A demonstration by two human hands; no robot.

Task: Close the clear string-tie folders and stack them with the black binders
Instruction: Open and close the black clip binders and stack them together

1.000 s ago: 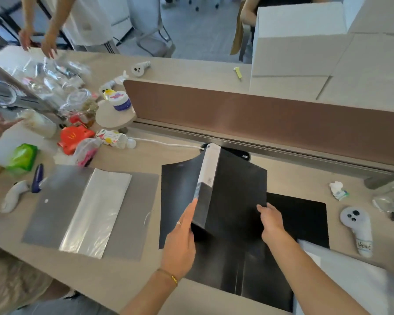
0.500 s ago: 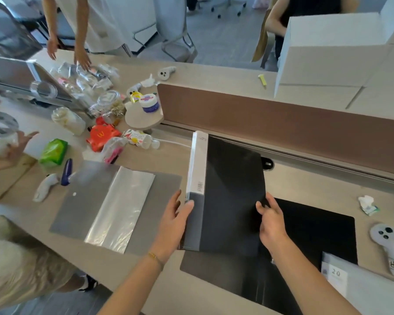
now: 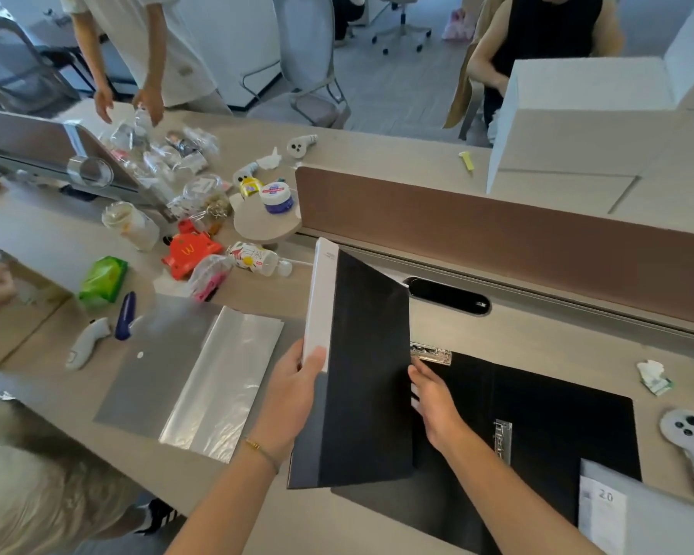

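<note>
The left hand [image 3: 297, 388] grips the spine of the closed black binder with the white spine label [image 3: 361, 370], and the right hand [image 3: 433, 398] pinches its open edge, holding it above an open black ring binder [image 3: 545, 426]. It should be laid down flat and square. The clear string-tie folder [image 3: 189, 378] lies open to the left.

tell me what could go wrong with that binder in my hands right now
1. The closed binder is up off the desk, held only at its edges by the left hand and right hand; it could slip or swing open.
2. An open binder lies below with metal rings exposed; setting the held one down could catch on them or pinch the right fingers.
3. The clear folder lies open and unclosed.
</note>
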